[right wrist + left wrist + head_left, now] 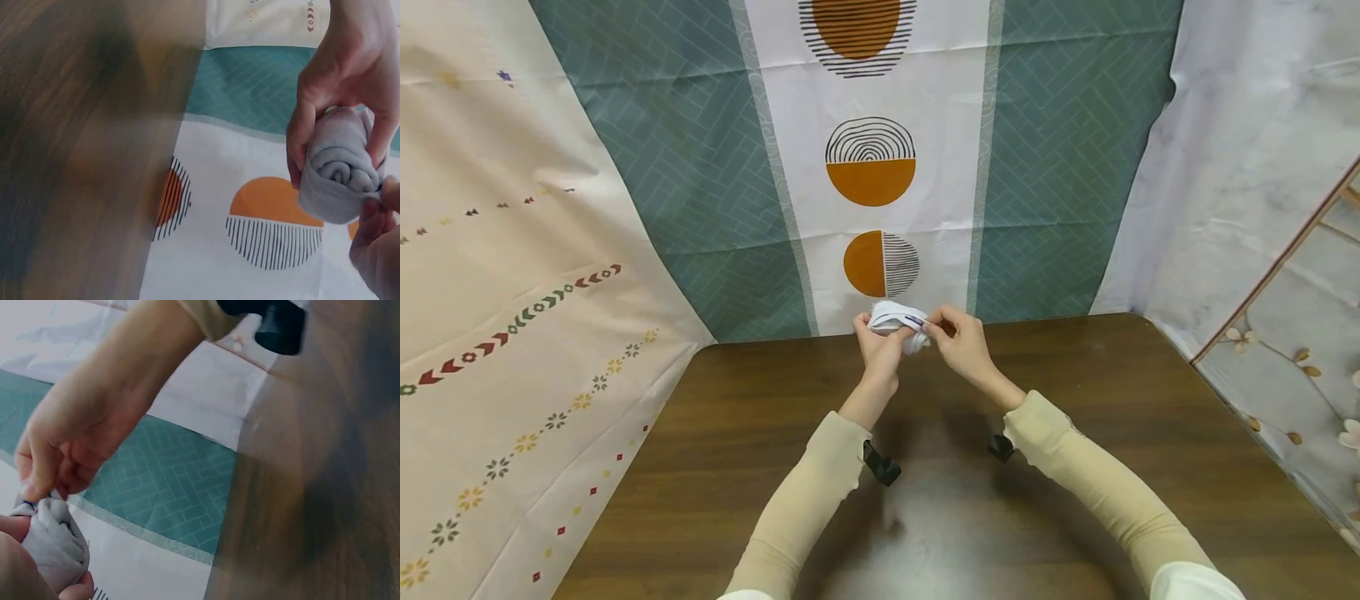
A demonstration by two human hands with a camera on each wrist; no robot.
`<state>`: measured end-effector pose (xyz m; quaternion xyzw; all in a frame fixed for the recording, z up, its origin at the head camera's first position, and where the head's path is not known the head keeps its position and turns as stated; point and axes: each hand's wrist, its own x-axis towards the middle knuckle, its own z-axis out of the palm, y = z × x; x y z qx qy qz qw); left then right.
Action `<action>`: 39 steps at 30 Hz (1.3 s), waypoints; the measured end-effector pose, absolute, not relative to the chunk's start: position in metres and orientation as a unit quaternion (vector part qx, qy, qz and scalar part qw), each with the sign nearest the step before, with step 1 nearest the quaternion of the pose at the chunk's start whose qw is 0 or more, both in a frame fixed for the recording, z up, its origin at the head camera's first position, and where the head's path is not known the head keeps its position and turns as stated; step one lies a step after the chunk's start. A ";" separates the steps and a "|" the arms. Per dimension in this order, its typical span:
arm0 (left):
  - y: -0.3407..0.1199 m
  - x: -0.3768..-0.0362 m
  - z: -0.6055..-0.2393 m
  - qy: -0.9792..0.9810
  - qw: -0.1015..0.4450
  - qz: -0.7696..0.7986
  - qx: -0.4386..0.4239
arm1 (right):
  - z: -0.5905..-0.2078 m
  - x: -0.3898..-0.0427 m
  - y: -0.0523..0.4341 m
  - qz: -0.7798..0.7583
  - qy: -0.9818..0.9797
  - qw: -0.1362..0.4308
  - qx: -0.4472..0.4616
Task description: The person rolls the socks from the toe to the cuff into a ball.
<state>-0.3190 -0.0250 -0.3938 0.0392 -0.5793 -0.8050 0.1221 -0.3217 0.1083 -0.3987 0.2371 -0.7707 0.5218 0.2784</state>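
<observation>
From the head view, the left hand point(878, 350) grips a rolled white sock point(897, 323) above the counter's point(1075, 392) far edge, while the right hand point(961, 340) pinches its edge. The left wrist view is dim; the pinch appears unbroken. The right wrist view shows the roll's spiral end.

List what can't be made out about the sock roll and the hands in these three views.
- Head: sock roll is small, half covered by left hand and right hand; its purple marking is unreadable.
- Left wrist: roll cut by the bottom-left edge.
- Right wrist: right fingers cut by the edge; table blurred.
</observation>
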 end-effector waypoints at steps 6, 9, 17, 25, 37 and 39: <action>-0.030 -0.320 -0.399 -0.661 0.144 -0.731 0.085 | -0.407 -0.313 0.106 0.476 -0.756 0.320 0.315; -0.034 -0.320 -0.404 -0.684 0.152 -0.709 0.079 | -0.408 -0.313 0.107 0.438 -0.769 0.328 0.330; -0.043 -0.316 -0.401 -0.738 0.167 -0.653 -0.037 | -0.402 -0.320 0.115 0.417 -0.812 0.286 0.291; -0.051 -0.314 -0.399 -0.715 0.076 -0.676 -0.161 | -0.388 -0.319 0.117 0.389 -0.796 0.342 0.313; -0.053 -0.317 -0.404 -0.792 0.135 -0.569 -0.176 | -0.387 -0.309 0.109 0.254 -0.820 0.395 0.325; -0.050 -0.317 -0.403 -0.808 0.164 -0.544 -0.157 | -0.388 -0.308 0.107 0.263 -0.810 0.408 0.329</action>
